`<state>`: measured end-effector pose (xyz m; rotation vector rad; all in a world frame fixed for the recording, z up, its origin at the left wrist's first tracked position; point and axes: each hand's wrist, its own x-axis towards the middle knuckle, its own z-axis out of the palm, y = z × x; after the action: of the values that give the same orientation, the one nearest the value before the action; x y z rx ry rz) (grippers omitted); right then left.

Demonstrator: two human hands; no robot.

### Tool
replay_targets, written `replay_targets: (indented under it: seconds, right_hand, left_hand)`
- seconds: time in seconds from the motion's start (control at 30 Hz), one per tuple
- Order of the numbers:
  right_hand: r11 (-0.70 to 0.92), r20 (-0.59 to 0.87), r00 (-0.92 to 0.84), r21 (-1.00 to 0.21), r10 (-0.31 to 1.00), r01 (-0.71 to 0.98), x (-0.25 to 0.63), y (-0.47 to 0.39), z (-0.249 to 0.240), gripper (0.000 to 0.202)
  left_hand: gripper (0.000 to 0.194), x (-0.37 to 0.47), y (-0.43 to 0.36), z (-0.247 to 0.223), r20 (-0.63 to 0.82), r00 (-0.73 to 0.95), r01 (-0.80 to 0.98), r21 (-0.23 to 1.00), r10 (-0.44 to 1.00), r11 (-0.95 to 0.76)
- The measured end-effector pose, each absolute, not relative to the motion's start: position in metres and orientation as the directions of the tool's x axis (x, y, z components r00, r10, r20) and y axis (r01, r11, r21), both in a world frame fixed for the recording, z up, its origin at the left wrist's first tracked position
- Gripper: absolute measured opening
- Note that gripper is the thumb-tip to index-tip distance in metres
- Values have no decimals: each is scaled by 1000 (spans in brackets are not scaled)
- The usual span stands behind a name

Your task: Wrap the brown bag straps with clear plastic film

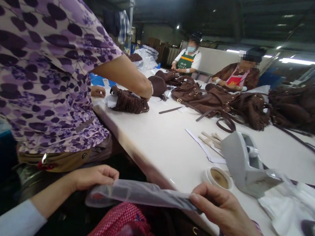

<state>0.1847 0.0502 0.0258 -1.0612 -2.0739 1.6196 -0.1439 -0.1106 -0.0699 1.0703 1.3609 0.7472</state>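
A strip of clear plastic film (145,194) is stretched level above my lap, between both hands. My left hand (95,178) pinches its left end, where the film folds down in a loop. At the other end, the thumb and fingers of my right hand (214,203) are closed on the film, near the table edge. Below it lies a dark brown bag (187,234) with gold-coloured rings, partly hidden by the film and my right arm. Red checked cloth (118,231) covers my lap.
A grey tape dispenser (240,161) and a round tub (218,178) stand on the white table (153,141). Brown fringed bags (208,98) are heaped farther back. A co-worker in a purple patterned shirt (48,69) leans in close at left; two more people sit across.
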Motion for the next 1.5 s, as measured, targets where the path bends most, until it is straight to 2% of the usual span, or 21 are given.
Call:
replay_targets:
  seconds: [0.13,0.27,0.4,0.47,0.53,0.63,0.73,0.83,0.93,1.07,1.2,1.37,1.5]
  right_hand:
    - [53,-241,-784,-943,572,328,164,39,18,41]
    - [111,-217,-830,-943,514,315,141,24,15,31]
    - [165,-201,-817,-927,540,337,148,21,20,27]
    - [128,-285,-804,-906,522,404,165,24,22,28]
    - [61,-422,-794,-867,438,494,185,26,23,27]
    - [43,-515,-787,-827,340,560,206,24,21,23]
    - [193,-462,-781,-795,421,575,206,19,18,22]
    - [407,-303,-802,-737,515,540,193,12,14,23]
    - [511,-217,-840,-709,498,486,186,8,9,23]
    - [458,-290,-843,-735,453,499,207,12,4,12]
    - [397,-322,-854,-779,409,484,241,16,-8,34]
    - [409,-211,-865,-813,455,413,249,13,-26,20]
    - [427,-176,-849,-802,499,418,240,12,-34,22]
  left_hand:
    - [22,-145,-124,-27,-459,227,263,878,859,400]
    - [34,-90,-102,-16,-386,296,170,921,874,350]
    - [13,-51,-79,-21,-410,248,86,912,878,401]
    - [23,-53,-75,-23,-430,286,38,898,856,439]
    - [37,-62,-74,-25,-458,367,25,875,810,483]
    - [45,-71,-73,-23,-491,496,103,852,716,513]
    - [30,-61,-68,-15,-453,490,202,890,745,408]
    - [14,-43,-61,-7,-428,395,225,903,813,366]
    - [11,-31,-59,-2,-432,358,285,895,828,344]
    - [20,-35,-59,0,-433,399,328,891,808,315]
    - [24,-46,-60,-1,-489,370,370,858,790,357]
    - [24,-43,-53,-1,-507,392,435,837,768,332]
    - [22,-30,-44,12,-477,363,509,821,800,259]
